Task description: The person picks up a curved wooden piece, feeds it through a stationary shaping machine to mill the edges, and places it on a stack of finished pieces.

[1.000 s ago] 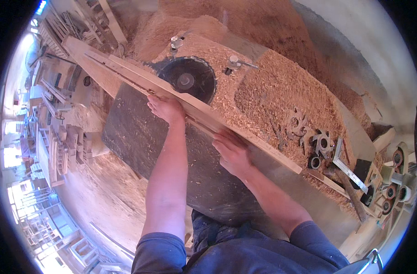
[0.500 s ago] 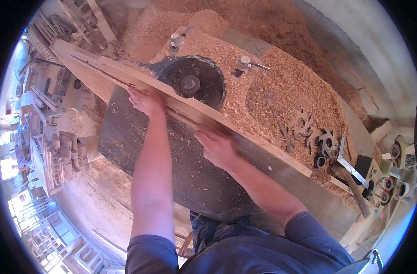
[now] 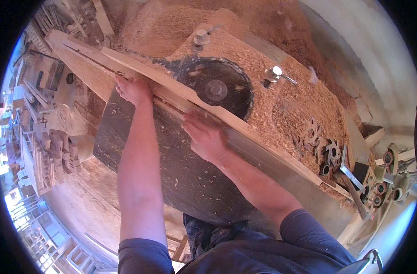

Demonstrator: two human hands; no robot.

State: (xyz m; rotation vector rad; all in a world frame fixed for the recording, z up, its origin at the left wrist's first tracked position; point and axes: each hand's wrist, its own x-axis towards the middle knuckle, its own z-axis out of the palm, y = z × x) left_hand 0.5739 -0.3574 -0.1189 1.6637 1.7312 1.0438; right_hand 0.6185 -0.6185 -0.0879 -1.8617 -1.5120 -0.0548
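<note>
Well, the long wooden board (image 3: 167,92) lay just nearside of the dark disc (image 3: 216,90)! Left of that disc, the left hand (image 3: 135,90) clasped the board; below it, the right hand (image 3: 207,137) touched wood, grip too blurred to tell.

Board (image 3: 167,89) pale tan. Worktop (image 3: 190,187) dark grey, flecked pale yellow. Disc (image 3: 233,91) near-black, hub (image 3: 216,90) grey. Shavings (image 3: 290,102) orange-brown. Square (image 3: 352,176) silver. Shirt (image 3: 263,253) navy. Wall (image 3: 382,68) off-white.

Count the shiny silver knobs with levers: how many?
2. One silver knob is above the dark disc, toward its left; the other silver knob is to the disc's upper right. Shavings might hide more.
</note>
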